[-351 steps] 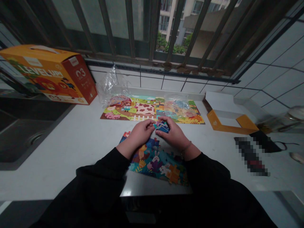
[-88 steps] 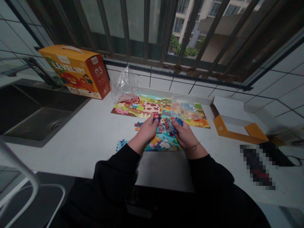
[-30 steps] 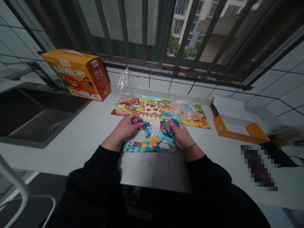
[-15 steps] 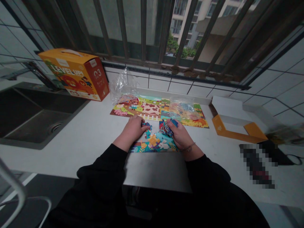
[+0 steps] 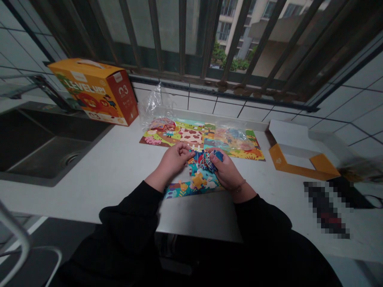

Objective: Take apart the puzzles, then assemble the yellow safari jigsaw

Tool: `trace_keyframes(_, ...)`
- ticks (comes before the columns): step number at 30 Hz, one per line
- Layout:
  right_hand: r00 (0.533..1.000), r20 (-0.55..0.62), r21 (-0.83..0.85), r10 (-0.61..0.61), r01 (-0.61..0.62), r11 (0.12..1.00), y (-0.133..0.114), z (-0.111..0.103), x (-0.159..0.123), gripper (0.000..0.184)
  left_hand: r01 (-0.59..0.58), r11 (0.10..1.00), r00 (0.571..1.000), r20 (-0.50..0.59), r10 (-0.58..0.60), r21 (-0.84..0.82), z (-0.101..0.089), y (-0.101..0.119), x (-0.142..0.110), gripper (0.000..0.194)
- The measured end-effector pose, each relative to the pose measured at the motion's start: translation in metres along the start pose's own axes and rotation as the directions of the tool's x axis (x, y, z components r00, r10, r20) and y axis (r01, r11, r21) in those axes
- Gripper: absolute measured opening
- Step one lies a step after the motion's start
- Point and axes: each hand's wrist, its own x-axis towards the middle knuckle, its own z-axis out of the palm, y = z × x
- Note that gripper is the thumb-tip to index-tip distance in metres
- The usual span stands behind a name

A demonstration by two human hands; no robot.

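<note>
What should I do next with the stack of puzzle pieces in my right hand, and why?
Probably pinch one piece off the stack of jigsaw pieces with your left hand. Its fingers already sit close to the stack held in your right hand, and the partly assembled puzzle lies just below, where a single piece should be easier to try than a handful.

You've got a fanned stack of blue and red jigsaw pieces (image 5: pixel 207 160) in your right hand (image 5: pixel 227 174), just above the colourful part-built rabbit puzzle (image 5: pixel 196 184) lying flat on the tabletop (image 5: pixel 104 187).
</note>
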Motion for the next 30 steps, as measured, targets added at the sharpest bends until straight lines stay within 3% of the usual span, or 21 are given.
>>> trace_keyframes(4,1.0,-0.005,0.02,0.025,-0.025,0.999,-0.002,0.002,0.0,0.063,-0.053,0.994,0.997,0.051,0.058,-0.092,0.005,0.003,-0.001,0.021)
trace_keyframes(9,1.0,-0.015,-0.034,0.007,-0.007,0.999,-0.007,0.004,-0.002,0.059,-0.031,0.998,0.988,0.149,0.039,-0.056,0.009,0.007,-0.002,0.009)
trace_keyframes(13,0.997,-0.067,-0.047,0.035,-0.038,0.998,-0.007,0.004,-0.001,0.06,-0.039,0.999,0.981,0.189,0.04,-0.01,0.01,0.009,-0.005,0.02)
trace_keyframes(16,0.991,-0.136,-0.015,0.016,-0.018,1.0,-0.007,0.003,0.001,0.062,-0.141,0.981,0.983,0.138,0.123,0.133,0.01,0.008,-0.009,0.031)
trace_keyframes(18,0.984,-0.18,0.038,0.002,0.005,0.999,-0.007,0.004,0.002,0.063,-0.226,0.913,0.973,0.119,0.196,0.34,0.008,0.006,-0.012,0.044)
trace_keyframes(20,0.98,-0.2,0.089,0.014,0.004,0.996,-0.008,0.004,0.003,0.064,-0.295,0.794,0.955,0.187,0.229,0.532,0.005,0.004,-0.014,0.054)
trace_keyframes(22,0.98,-0.197,0.11,0.03,-0.008,0.994,-0.008,0.005,0.003,0.065,-0.356,0.69,0.932,0.291,0.215,0.63,0.002,0.002,-0.015,0.056)
trace_keyframes(24,0.982,-0.187,0.116,0.036,-0.015,0.993,-0.008,0.005,0.002,0.066,-0.386,0.643,0.918,0.345,0.196,0.661,0.0,0.001,-0.016,0.053)
trace_keyframes(27,0.987,-0.158,0.104,0.032,-0.016,0.994,-0.008,0.005,0.001,0.064,-0.359,0.669,0.928,0.323,0.184,0.651,-0.001,0.001,-0.017,0.047)
trace_keyframes(30,0.994,-0.109,0.026,0.033,-0.03,0.999,-0.009,0.003,-0.001,0.06,-0.264,0.775,0.958,0.25,0.141,0.574,-0.001,0.005,-0.019,0.037)
